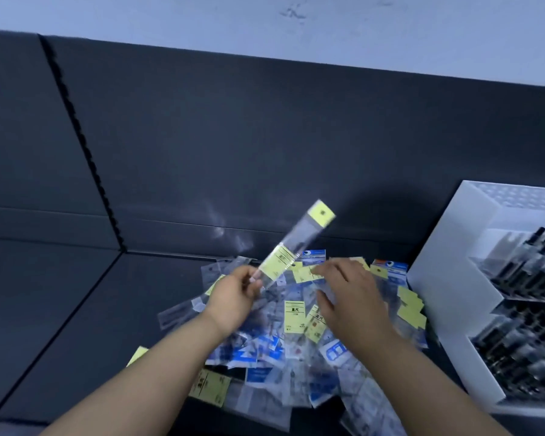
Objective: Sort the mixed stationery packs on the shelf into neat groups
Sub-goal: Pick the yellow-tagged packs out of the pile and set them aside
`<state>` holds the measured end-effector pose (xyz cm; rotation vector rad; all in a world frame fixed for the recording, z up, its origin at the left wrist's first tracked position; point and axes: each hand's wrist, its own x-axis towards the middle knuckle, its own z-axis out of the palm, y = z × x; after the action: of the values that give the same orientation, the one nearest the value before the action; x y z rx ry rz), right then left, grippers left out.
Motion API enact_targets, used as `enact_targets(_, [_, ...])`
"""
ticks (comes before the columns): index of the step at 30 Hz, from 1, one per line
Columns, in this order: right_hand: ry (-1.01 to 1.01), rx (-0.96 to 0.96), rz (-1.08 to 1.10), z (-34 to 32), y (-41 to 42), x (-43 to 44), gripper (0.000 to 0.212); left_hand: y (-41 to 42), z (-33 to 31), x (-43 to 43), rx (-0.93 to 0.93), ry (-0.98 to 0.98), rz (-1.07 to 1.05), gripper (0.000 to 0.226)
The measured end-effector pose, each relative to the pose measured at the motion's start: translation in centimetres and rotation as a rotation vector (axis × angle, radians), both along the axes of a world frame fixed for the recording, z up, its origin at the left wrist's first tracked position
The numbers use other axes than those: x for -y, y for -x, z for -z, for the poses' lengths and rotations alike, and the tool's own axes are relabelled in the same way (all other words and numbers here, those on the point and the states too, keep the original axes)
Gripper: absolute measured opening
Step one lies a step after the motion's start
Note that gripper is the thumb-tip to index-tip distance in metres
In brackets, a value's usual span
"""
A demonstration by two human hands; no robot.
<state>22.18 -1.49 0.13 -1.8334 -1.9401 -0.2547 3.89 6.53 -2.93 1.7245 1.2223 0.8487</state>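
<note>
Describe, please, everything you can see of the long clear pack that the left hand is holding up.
The long clear pack is a narrow transparent plastic sleeve with a yellow square header at its top end and a yellow printed label lower down. It tilts up to the right above the pile of packs. The left hand pinches its lower end. Its contents are blurred.

1. This looks like a stationery shop, seen at a display shelf.
2. A heap of clear retail packs [296, 335] with yellow and blue printed header cards lies on the dark shelf [76, 325].
3. Beside it, a white tiered rack [447, 278] holds rows of black pens [523, 309].
</note>
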Motion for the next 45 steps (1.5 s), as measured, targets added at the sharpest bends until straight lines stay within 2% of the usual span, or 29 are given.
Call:
enact_targets(2, [0.254,-0.139,0.030,0.3,1.4,-0.3,0.032,0.6,0.0,-0.4,0.023,-0.005,-0.074,0.015])
enact_targets(5, [0.567,-0.107,0.159,1.4,2.9,-1.4,0.055,1.4,0.3,-0.8,0.022,0.016,-0.094,0.017])
enact_targets(8, [0.659,-0.051,0.261,2.0,3.7,-2.6,0.076,1.7,0.1,-0.5,0.075,0.067,-0.083,0.010])
enact_targets(11, [0.715,-0.231,0.350,1.8,3.8,-3.4,0.078,1.8,0.2,-0.3,0.126,0.126,-0.108,0.014])
enact_targets(13, [0.716,-0.380,0.386,1.6,3.3,-3.7,0.066,1.8,0.2,-0.2,0.186,0.194,-0.127,0.015])
enact_targets(17, [0.707,-0.599,0.395,1.4,1.9,-4.5,0.024,1.5,0.0,0.0,0.260,0.286,-0.115,0.014])
enact_targets(23, [0.647,-0.876,0.454,0.7,0.8,-5.4,0.006,0.6,0.0,0.5,0.307,0.336,-0.089,0.014])
enact_targets(26, [0.594,-1.221,0.474,0.2,0.6,-5.0,0.011,0.2,-0.2,0.8,0.357,0.367,-0.061,0.015])
enact_targets(29, [0.565,-1.419,0.415,-0.1,0.9,-4.6,0.008,-0.3,-0.3,1.0,0.378,0.384,-0.038,0.015])
enact_targets(33, [0.492,-1.558,0.336,0.1,2.8,-4.8,0.003,-0.6,-0.1,1.0,0.262,0.337,0.024,0.015])
enact_targets(35, [0.477,-1.571,0.309,0.2,3.6,-4.8,0.008,-0.4,0.1,1.1,0.179,0.298,0.075,0.012])
enact_targets(38, [0.485,-1.549,0.269,-0.1,4.0,-4.6,0.008,-0.2,0.3,1.2,0.182,0.304,0.107,0.003])
enact_targets(40, [0.476,-1.566,0.286,-0.1,3.6,-4.5,0.005,0.1,0.6,1.0,0.168,0.277,0.088,0.011])
enact_targets(42, [0.390,-1.685,0.332,0.1,2.9,-4.5,0.013,0.6,1.0,0.8,0.109,0.245,0.095,0.018])
enact_targets(45, [0.103,-1.856,0.495,0.5,1.7,-4.9,0.020,1.8,1.2,0.8,0.068,0.243,0.117,0.021])
